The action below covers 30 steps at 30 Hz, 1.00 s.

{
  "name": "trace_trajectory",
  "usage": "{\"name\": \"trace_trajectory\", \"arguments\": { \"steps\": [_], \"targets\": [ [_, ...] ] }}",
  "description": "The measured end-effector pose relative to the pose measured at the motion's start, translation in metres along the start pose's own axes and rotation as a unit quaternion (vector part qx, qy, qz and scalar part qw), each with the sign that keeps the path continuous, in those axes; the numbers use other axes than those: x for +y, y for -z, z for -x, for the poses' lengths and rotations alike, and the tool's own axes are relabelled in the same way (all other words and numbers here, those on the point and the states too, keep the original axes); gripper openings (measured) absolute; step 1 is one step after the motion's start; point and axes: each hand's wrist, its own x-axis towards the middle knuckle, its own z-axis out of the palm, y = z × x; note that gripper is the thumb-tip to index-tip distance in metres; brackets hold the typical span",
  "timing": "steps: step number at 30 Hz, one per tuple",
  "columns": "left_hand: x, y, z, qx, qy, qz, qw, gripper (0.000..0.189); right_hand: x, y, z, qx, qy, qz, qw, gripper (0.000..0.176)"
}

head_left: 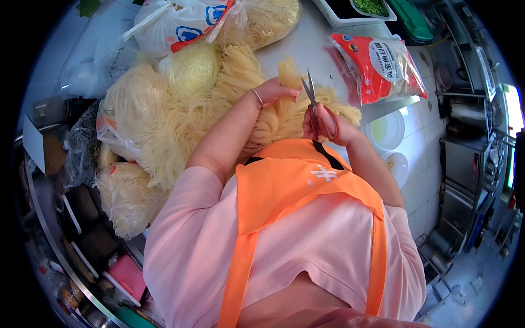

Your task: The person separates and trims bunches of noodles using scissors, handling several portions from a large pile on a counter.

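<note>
Noodles: spread in a large loose heap on the table, up against the apron; mostly long strands, tangled.
Scissors: gripped in the right hand, tips pointed away from the body; blades parted slightly, no strand seen between them.
Left hand: held over the heap, just beside the blades, thumb and fingers close together; whether strands are pinched cannot be told.
Bags: more noodles are packed in the left bag, low bag and top bag; a pale bundle is wrapped in clear plastic.
Red pack: laid to the right of the heap, apart from both hands.
Done: a big share of noodles is unbagged, judging by the heap.
Left over: long strands and bagged stock; no separate pile of short pieces can be made out. Judged early to midway; exact share cannot be told.
</note>
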Motion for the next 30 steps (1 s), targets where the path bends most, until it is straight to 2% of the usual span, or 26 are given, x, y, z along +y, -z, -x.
{"name": "trace_trajectory", "arguments": {
  "steps": [2,4,11,13,16,17,19,20,23,27,30],
  "targets": [
    [0.003,-0.003,0.002,-0.017,0.007,-0.029,0.999,0.022,0.0,0.001,-0.001,-0.026,0.015,0.025,0.999,0.061],
    [0.0,-0.002,-0.001,-0.021,0.009,-0.037,0.999,0.022,-0.008,-0.01,-0.002,0.074,-0.006,-0.07,0.995,0.06],
    [-0.004,0.0,-0.003,-0.008,0.008,-0.039,0.999,0.022,0.009,-0.01,-0.017,0.125,0.004,-0.086,0.988,0.052],
    [-0.005,0.001,-0.003,-0.008,0.003,-0.027,1.0,0.023,0.01,-0.008,-0.017,0.133,0.039,-0.103,0.985,0.049],
    [-0.006,0.002,-0.003,0.005,-0.008,-0.017,1.0,0.024,0.001,-0.008,-0.007,0.176,0.043,-0.043,0.983,0.053],
    [-0.006,0.003,-0.004,0.019,-0.014,-0.019,1.0,0.024,0.0,-0.009,-0.002,0.176,0.042,-0.043,0.983,0.053],
    [-0.007,0.003,-0.004,0.026,-0.017,-0.022,0.999,0.024,-0.001,-0.014,0.008,0.088,0.06,-0.028,0.994,0.053],
    [-0.008,0.004,-0.005,0.032,-0.02,-0.024,0.999,0.024,-0.001,-0.018,0.012,0.064,0.052,-0.002,0.997,0.06],
    [-0.012,0.005,-0.008,0.036,-0.027,-0.02,0.999,0.022,0.002,-0.023,0.016,0.009,0.017,0.043,0.999,0.063],
    [-0.015,0.005,-0.008,0.049,-0.017,-0.02,0.998,0.02,0.012,-0.018,0.008,0.008,-0.005,0.042,0.999,0.064],
    [-0.009,-0.001,-0.005,0.044,-0.024,-0.036,0.998,0.019,0.008,-0.019,0.003,0.034,0.017,0.02,0.999,0.063]
  ]
}}
